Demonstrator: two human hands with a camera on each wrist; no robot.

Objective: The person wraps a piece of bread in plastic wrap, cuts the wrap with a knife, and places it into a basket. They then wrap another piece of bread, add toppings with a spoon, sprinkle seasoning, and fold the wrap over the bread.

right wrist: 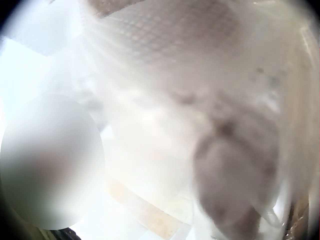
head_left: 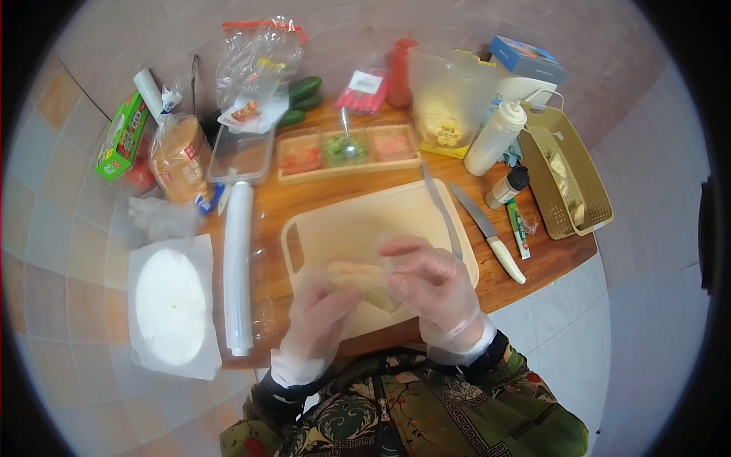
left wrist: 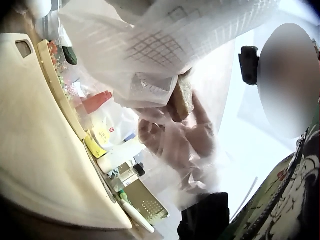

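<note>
Both hands wear loose clear plastic gloves. Over the near part of the pale cutting board [head_left: 335, 228], the left hand [head_left: 324, 312] and right hand [head_left: 442, 289] pinch a piece of bread [head_left: 364, 279] from its two sides. In the left wrist view the bread [left wrist: 183, 100] shows its cut edge between the left glove [left wrist: 155, 45] and the right hand [left wrist: 180, 142]. Glove plastic fills most of the right wrist view, blurred, and hides the bread there. A long thin blade [head_left: 443, 213] lies on the board's right side.
Right of the board lie a knife [head_left: 495, 240], a shaker [head_left: 508, 187] and a basket [head_left: 567, 167]. Behind it stands a wooden tray [head_left: 350, 170] of small containers. At left are a film roll [head_left: 239, 266], bagged bread [head_left: 181, 158] and a white round sheet [head_left: 172, 305] on paper.
</note>
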